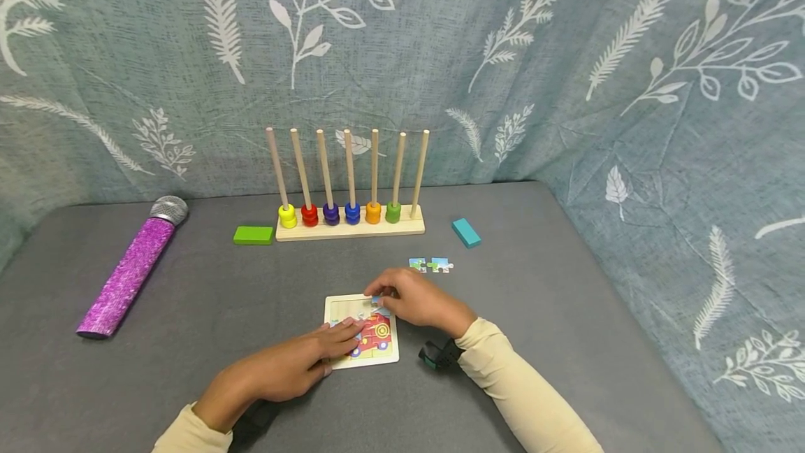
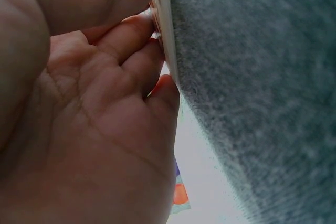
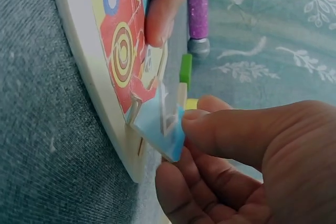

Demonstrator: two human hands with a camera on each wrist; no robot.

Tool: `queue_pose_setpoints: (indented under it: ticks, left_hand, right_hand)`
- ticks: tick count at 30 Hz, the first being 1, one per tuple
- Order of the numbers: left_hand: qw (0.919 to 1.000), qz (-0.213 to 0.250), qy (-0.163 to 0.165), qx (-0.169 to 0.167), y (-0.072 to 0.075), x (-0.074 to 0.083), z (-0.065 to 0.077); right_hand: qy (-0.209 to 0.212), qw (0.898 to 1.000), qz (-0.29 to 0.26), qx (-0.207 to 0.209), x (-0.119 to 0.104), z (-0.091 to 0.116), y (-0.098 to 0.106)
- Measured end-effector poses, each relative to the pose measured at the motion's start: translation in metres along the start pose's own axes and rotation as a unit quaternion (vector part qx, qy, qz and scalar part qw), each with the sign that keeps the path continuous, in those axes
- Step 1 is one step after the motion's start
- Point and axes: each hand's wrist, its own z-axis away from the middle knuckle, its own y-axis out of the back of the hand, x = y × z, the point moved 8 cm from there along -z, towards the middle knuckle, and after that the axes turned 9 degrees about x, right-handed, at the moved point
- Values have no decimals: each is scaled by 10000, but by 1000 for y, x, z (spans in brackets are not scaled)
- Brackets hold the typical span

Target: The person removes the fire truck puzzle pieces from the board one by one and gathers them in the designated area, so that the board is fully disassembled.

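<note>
The piece is at the far right corner of the tray, tilted in the right hand's grip — thumb and fingers clamped on its edge, presumably to leave most of its face uncovered. The left hand lies over the tray's near left, its grip relaxed, fingers extended across the puzzle and thumb by the rim; it seems to steady the tray against the other hand's work.

Two loose pieces lie just beyond the right hand, likely within easy reach. Farther out on the surface stands the rack, the green block to its left and the teal block to its right; the mic lies at far left — all apparently clear of the work.

Whether the piece touches its neighbours is hard to tell. The left fingers hide part of the puzzle, and whether that thumb presses the rim is unclear. The sleeves are cut off at the bottom of the head view.
</note>
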Motion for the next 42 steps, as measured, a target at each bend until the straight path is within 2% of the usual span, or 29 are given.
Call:
queue_pose_setpoints:
  ticks: [7, 12, 17, 19, 25, 36, 42]
  left_hand:
    - [9996, -136, -200, 157, 0, 2, 1]
    - [9998, -77, -159, 133, 0, 2, 1]
    - [10000, 17, -69, 56, 0, 0, 1]
    - [9998, -21, -151, 94, 0, 1, 1]
    - [9979, -287, -514, 275, 3, 4, 2]
    - [9978, -374, -485, 261, 2, 5, 1]
    - [9981, -333, -440, 257, 1, 5, 1]
  right_hand:
    - [-41, 9997, -219, 27, -2, 3, 2]
    - [-186, 9987, -471, -110, -1, 4, 0]
    - [-96, 9989, -334, -310, -1, 5, -3]
    - [-21, 9990, -310, -322, -2, 5, -3]
    - [-46, 9993, -365, -70, 1, 4, 7]
    - [-72, 9985, -522, 165, 15, 13, 27]
    - [-170, 9988, -358, 294, 26, 20, 38]
